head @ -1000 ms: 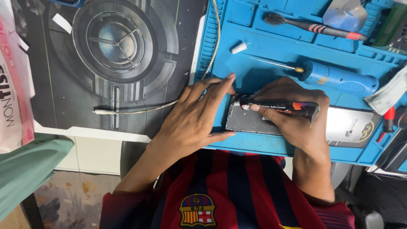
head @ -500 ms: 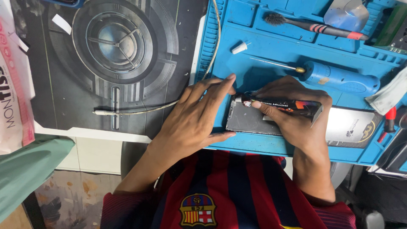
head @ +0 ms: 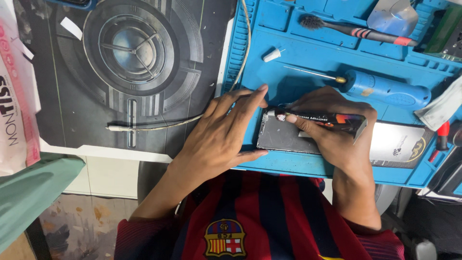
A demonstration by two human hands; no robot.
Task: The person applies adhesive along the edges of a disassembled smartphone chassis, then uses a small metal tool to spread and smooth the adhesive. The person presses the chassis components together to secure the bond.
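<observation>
Steadying a thin phone panel on the blue mat, the left hand lies flat and open beside it (likely fragile); the right hand grips a soft, light glue tube above the panel.

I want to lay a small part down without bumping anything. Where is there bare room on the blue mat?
Free: the blue mat between the white cap and the blue screwdriver, below the brush. Also the dark mat left of the white cable. Crowded: around the phone panel, held by the left hand and the right hand with the glue tube.
</observation>
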